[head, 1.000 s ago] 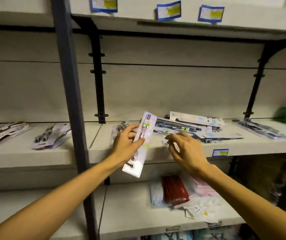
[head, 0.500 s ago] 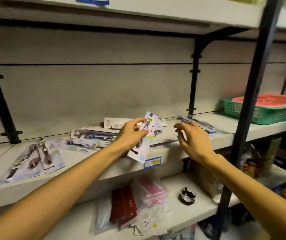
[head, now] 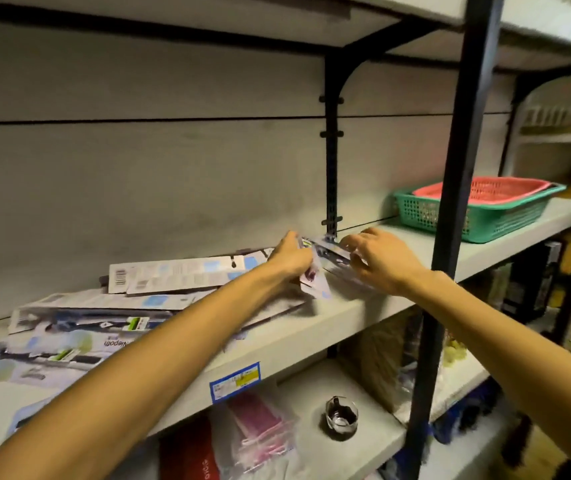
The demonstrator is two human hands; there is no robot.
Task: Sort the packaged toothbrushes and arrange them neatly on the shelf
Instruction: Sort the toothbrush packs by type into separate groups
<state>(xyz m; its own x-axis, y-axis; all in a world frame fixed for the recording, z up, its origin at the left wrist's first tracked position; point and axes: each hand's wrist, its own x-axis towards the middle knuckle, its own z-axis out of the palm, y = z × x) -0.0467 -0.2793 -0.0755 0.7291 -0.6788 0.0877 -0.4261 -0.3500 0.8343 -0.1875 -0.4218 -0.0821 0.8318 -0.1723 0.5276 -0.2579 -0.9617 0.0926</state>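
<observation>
My left hand (head: 291, 259) grips a packaged toothbrush with a purple handle (head: 313, 282), tilted over the middle shelf (head: 315, 329). My right hand (head: 382, 259) reaches with curled fingers onto a small stack of toothbrush packs (head: 334, 252) by the black bracket; blur hides whether it grips them. A loose pile of toothbrush packs (head: 131, 299) lies on the shelf to the left, partly under my left forearm.
A black upright post (head: 450, 209) stands in front of the shelf, right of my hands. A green basket (head: 484, 216) with a red basket inside sits further right. On the lower shelf lie pink and red packets (head: 252, 438) and a small dark glass (head: 341, 415).
The view swung right and closer. Both hands moved deeper onto the shelf toward the bracket; the held pack went with the left hand, and the right hand reached the stack there.
</observation>
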